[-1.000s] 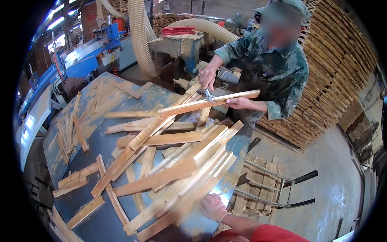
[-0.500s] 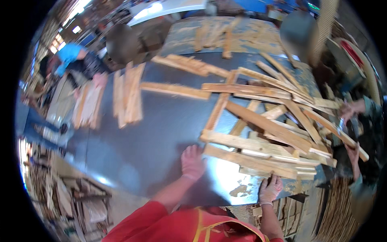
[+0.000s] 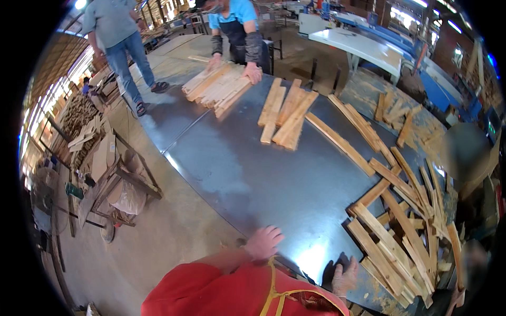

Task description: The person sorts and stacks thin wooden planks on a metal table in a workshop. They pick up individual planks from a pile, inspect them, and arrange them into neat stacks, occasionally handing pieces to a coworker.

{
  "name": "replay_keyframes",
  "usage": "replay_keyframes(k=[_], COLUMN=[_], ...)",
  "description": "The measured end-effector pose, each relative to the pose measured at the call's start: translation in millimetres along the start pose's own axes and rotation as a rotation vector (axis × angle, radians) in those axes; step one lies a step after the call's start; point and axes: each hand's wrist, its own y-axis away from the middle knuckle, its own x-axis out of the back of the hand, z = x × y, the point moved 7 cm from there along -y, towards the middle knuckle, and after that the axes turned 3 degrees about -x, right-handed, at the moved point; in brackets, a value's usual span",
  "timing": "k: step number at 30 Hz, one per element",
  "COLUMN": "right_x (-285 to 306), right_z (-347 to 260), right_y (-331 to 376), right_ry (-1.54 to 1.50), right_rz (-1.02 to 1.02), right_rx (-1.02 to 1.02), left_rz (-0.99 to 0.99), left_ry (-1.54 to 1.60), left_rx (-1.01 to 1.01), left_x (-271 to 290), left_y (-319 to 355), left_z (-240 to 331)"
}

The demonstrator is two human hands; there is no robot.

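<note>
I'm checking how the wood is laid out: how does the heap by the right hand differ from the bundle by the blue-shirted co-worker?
The heap is jumbled and crisscrossed; the bundle is lined up side by side. The heap lies near the right hand; the bundle sits between the co-worker's hands. Both are wood, on the dark table.

Wearer's 2 hands (image 3: pixel 263 243), 2 sandals (image 3: pixel 140 109), wooden strips (image 3: pixel 375 256) past counting.
</note>
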Motion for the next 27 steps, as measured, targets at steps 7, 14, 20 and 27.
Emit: replay_keyframes(k=[7, 14, 20, 27], right_x=[-74, -164, -187, -213], right_z=[-119, -247, -346, -348], right_y=[-20, 7, 14, -81], right_ry=[-0.138, -0.149, -0.129, -0.144], right_rz=[-0.167, -0.301, -0.524, -0.531], right_rx=[0.203, 0.135, 0.199, 0.101], left_rz=[-0.035, 0.023, -0.109, -0.135], left_ry=[0.028, 0.339, 0.151, 0.104], left_rx=[0.139, 0.333, 0.349, 0.321], left_x=[19, 16, 109, 77], left_y=[106, 164, 123, 22], left_z=[-102, -255, -337, -393])
